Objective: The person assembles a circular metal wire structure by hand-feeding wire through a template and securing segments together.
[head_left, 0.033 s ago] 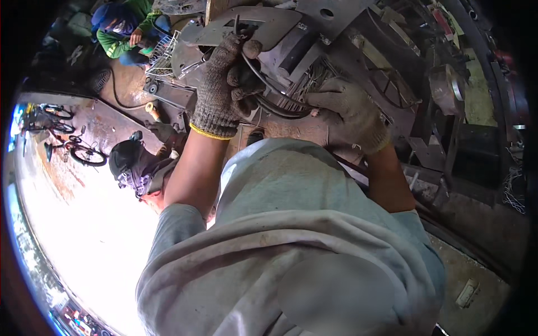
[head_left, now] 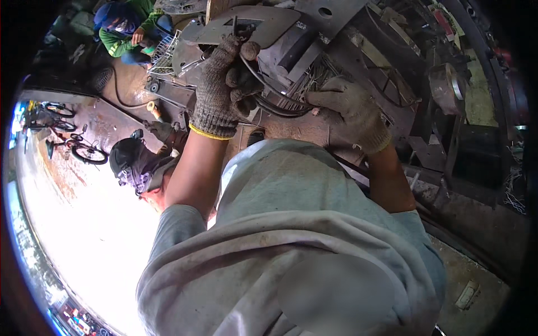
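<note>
My left hand (head_left: 224,84), in a dirty grey knit glove with a yellow cuff edge, is closed around several thin, curved dark metal rods (head_left: 280,109). One rod end sticks up above its fingers. On the right, my right hand (head_left: 352,112), gloved the same way, pinches the rods' other ends between thumb and fingers. The bent lengths bow downward between both hands, in front of my shirt. Beyond them lies a bundle of thin straight rods (head_left: 305,89). A flat steel plate with a cutout (head_left: 274,25) is just past my left fingertips.
A person in a cap (head_left: 131,159) is close on my left, with a gloved hand near a yellowish cylinder (head_left: 153,109). Another person in green (head_left: 120,42) crouches at the far left by a wire rack (head_left: 163,56). Metal scrap and a round steel piece (head_left: 446,89) crowd the right. Bicycles (head_left: 84,148) stand left.
</note>
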{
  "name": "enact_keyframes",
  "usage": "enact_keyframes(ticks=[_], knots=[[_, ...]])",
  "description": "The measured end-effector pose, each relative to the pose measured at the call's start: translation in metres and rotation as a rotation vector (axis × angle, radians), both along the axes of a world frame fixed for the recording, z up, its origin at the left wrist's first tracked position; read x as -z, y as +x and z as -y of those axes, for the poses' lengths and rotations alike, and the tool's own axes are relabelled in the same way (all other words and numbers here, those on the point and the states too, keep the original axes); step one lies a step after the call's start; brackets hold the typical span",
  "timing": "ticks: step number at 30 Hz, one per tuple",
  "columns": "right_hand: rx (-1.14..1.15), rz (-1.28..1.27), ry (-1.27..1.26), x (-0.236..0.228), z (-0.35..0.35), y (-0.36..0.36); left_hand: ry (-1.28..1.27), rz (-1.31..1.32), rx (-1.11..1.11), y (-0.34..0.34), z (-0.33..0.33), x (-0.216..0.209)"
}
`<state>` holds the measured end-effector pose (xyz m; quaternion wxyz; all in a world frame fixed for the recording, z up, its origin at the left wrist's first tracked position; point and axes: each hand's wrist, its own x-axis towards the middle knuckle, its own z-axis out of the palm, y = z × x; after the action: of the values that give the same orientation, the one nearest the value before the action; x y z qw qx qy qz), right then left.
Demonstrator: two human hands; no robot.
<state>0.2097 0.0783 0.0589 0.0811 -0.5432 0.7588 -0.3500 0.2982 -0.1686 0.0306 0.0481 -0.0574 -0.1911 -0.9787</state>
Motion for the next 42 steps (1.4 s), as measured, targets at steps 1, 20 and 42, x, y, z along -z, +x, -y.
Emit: enact_keyframes(ticks=[1, 20, 42], knots=[[0.008, 0.002, 0.047, -0.008, -0.006, 0.002, -0.04, 0.029, -0.029, 0.006, -0.007, -0.002], [0.063, 1.137, -0.117, 0.055, -0.028, 0.079, 0.125, -0.017, -0.176, 0.142, -0.042, 0.059], [-0.374, 0.364, 0.153, 0.103, 0.056, 0.102, 0.261, 0.158, -0.39, 0.127, -0.045, 0.063]])
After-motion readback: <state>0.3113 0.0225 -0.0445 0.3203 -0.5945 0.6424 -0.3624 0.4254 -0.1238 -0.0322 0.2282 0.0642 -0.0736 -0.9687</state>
